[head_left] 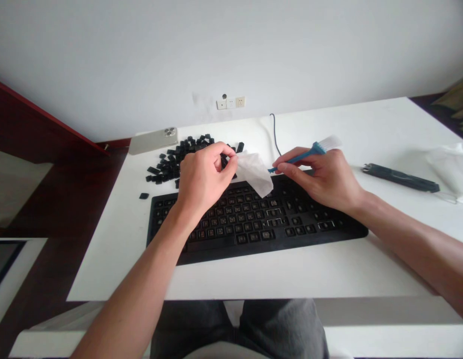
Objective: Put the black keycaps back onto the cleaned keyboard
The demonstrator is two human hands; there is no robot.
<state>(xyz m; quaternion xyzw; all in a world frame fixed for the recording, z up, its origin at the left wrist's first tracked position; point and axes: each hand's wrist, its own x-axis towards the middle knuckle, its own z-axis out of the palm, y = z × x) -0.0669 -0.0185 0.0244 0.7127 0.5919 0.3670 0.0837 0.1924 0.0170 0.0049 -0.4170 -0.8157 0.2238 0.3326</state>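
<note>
1. Left hand: thumb and forefinger pinch a white tissue, which hangs over the keyboard's far edge.
2. Right hand: fingers closed on a blue brush, bristles up; handle end just beside tissue, contact unclear.
3. Keyboard on white table, sockets showing; strip of tabletop between it and near edge.
4. Loose keycaps crowd the far left; phone beyond, by table's edge.
5. Roomier right side; black bar there, beside white bag.
</note>
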